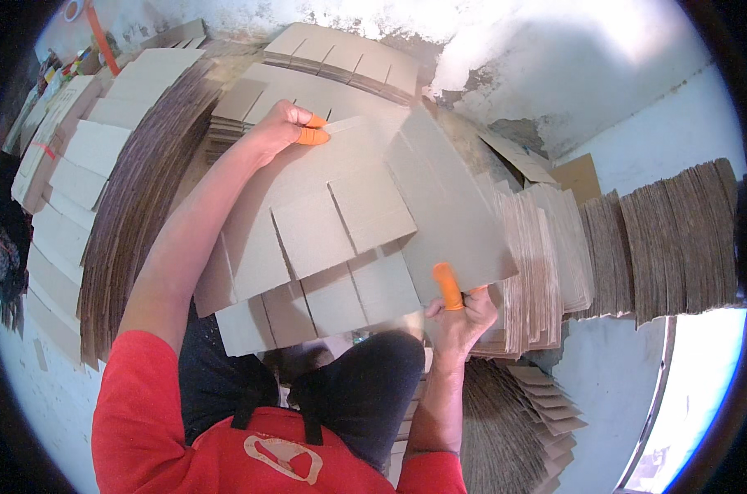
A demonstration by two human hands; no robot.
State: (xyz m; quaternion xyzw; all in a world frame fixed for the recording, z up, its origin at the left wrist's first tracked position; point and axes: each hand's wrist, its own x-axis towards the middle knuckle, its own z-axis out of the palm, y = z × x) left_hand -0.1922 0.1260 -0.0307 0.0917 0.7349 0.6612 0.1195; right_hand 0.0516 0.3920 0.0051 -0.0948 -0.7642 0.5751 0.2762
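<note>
Red shirt (225, 453), left grip (281, 132) pinched on slotted cardboard (316, 226), right grip (464, 319) against its flap (448, 206), closure unclear.

The left hand (276, 132) pinches a slotted cardboard sheet (316, 235); the right hand (466, 319) grips a tilted panel (452, 202); cardboard stacks (678, 239) flank both.

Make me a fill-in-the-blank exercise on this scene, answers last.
The finger covers on the left hand are coloured ____.
The shirt is coloured ____.
The slotted sheet between the hands is made of ____.
The lower hand in the picture is the person's ____ one.

Missing words: orange; red; cardboard; right.
</note>
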